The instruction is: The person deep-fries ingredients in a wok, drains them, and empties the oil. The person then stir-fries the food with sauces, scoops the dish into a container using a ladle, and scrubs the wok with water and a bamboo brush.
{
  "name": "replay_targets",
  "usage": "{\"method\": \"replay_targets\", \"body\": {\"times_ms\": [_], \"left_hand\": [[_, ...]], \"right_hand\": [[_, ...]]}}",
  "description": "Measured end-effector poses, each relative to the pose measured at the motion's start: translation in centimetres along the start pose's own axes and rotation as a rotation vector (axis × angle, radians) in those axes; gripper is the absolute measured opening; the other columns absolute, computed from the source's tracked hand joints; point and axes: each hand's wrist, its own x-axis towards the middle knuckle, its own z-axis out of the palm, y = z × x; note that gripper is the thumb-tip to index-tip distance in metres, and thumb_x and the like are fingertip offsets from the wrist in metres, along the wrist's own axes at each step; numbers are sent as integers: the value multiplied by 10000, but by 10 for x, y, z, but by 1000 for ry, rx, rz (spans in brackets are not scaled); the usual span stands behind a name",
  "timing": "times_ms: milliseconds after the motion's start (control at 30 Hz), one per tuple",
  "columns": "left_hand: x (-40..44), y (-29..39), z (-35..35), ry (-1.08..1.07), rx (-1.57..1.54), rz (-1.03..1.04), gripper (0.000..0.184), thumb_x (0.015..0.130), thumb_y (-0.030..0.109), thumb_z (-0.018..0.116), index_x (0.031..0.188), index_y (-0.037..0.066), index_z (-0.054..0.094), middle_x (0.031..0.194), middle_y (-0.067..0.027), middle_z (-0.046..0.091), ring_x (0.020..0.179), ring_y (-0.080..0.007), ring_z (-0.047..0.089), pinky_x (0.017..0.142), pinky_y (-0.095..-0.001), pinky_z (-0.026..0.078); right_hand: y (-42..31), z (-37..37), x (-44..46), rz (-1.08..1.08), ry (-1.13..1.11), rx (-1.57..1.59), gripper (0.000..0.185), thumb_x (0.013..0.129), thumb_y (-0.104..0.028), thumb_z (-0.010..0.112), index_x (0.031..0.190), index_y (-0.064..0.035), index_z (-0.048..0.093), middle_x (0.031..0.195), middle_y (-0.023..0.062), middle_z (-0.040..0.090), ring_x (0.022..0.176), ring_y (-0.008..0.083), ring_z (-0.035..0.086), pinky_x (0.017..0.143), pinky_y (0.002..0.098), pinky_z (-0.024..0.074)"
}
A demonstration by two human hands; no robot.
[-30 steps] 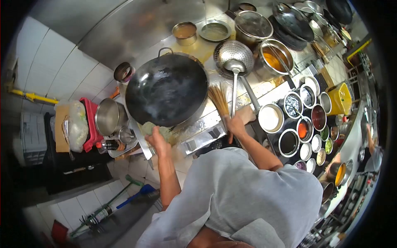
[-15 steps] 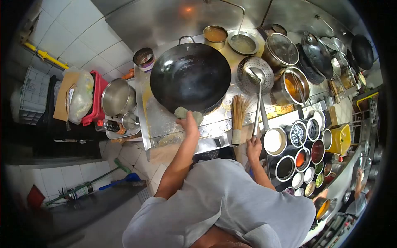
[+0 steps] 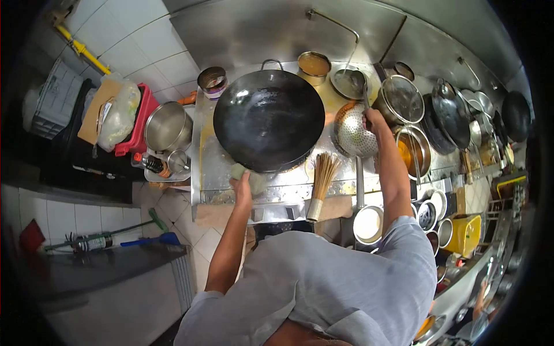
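Observation:
My left hand [image 3: 242,187] is closed on a folded greenish cloth [image 3: 238,171] at the near rim of a large black wok [image 3: 269,120]. The wok sits on the stove and looks bare inside, with a wet sheen. My right hand [image 3: 374,119] is wrapped around the handle of a ladle [image 3: 366,95], reaching past a perforated strainer [image 3: 351,135]. The ladle's bowl is over or in a shallow metal pan [image 3: 340,86] below the tap; I cannot tell which. A bamboo wok brush [image 3: 322,183] lies between my arms.
A tap [image 3: 340,24] hangs over the pan. Behind the wok stands a pot of brownish liquid [image 3: 314,64]. Right are a sieve-topped pot [image 3: 402,98] and a pot of orange liquid [image 3: 420,151]. Seasoning bowls crowd the near right, including a white one [image 3: 368,225]. Left is a steel pot [image 3: 168,131].
My right hand has moved forward with the ladle, from the stove's front edge to the back. The ladle's bowl has left the strainer for the pan. My left hand stays by the wok rim.

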Motion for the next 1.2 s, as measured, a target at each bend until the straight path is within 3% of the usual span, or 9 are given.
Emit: {"method": "replay_targets", "body": {"times_ms": [133, 267, 400, 600, 800, 900, 1000, 1100, 1200], "left_hand": [[23, -52, -70, 118, 526, 153, 782, 837, 330, 654, 1401, -78, 300, 1477, -284, 317, 1347, -396, 367, 1121, -427, 301], [1, -69, -113, 76, 970, 42, 766, 794, 312, 647, 1403, -42, 347, 1371, -284, 410, 1296, -425, 389, 1074, -491, 340], [-3, -76, -128, 101, 1190, -58, 797, 745, 363, 675, 1396, 0, 391, 1238, -246, 486, 1209, -410, 447, 1017, -524, 377], [-7, -79, -136, 144, 988, 1, 825, 790, 501, 647, 1376, -31, 413, 1309, -260, 459, 1244, -425, 425, 1033, -533, 358], [-20, -82, -155, 297, 843, 167, 721, 904, 478, 557, 1378, -44, 406, 1330, -268, 445, 1234, -434, 423, 1039, -527, 344], [-28, -98, -173, 363, 815, 280, 655, 931, 424, 541, 1361, -55, 421, 1323, -273, 446, 1224, -430, 426, 1037, -514, 340], [-37, -112, -196, 393, 845, 313, 590, 935, 369, 555, 1321, -65, 453, 1281, -266, 469, 1206, -426, 430, 1031, -498, 344], [-48, -128, -215, 467, 865, 169, 538, 929, 327, 571, 1282, -69, 480, 1239, -264, 488, 1187, -423, 440, 1029, -489, 347], [-49, -144, -236, 502, 852, 277, 467, 919, 239, 593, 1255, -67, 487, 1204, -255, 495, 1138, -403, 473, 1007, -474, 376]], "right_hand": [[-16, -16, 15, 469, -509, 1031, 198, 921, -97, 443, 726, -60, 445, 549, -19, 426, 407, 77, 418, 372, 210, 391], [15, -21, -19, 313, -697, 1211, 191, 912, -72, 437, 722, -51, 429, 562, -27, 408, 429, 76, 437, 370, 204, 389], [13, -32, -71, 336, -725, 1104, 118, 906, -67, 445, 788, -62, 454, 588, -37, 434, 439, 37, 409, 357, 187, 342], [-12, -26, -122, 42, -222, 94, 144, 866, -108, 523, 741, -142, 458, 591, -58, 431, 435, 35, 395, 368, 211, 336], [1, -5, -26, -152, -5, -481, 162, 853, -128, 508, 700, -83, 479, 550, 20, 459, 406, 156, 435, 357, 285, 353], [0, -4, 7, -49, -266, -147, 223, 854, -130, 472, 634, -95, 464, 521, 43, 468, 385, 166, 442, 343, 320, 389], [-11, -9, 6, 436, -549, 1114, 213, 896, -102, 422, 686, -75, 442, 557, -1, 429, 440, 79, 444, 377, 201, 393], [-6, -5, -20, 315, -735, 1214, 239, 923, -81, 382, 687, -70, 417, 581, -9, 418, 452, 72, 449, 406, 198, 404], [-10, -1, -65, 256, -800, 1245, 230, 914, -74, 391, 685, -72, 416, 600, -2, 432, 458, 69, 449, 409, 201, 407]]}}
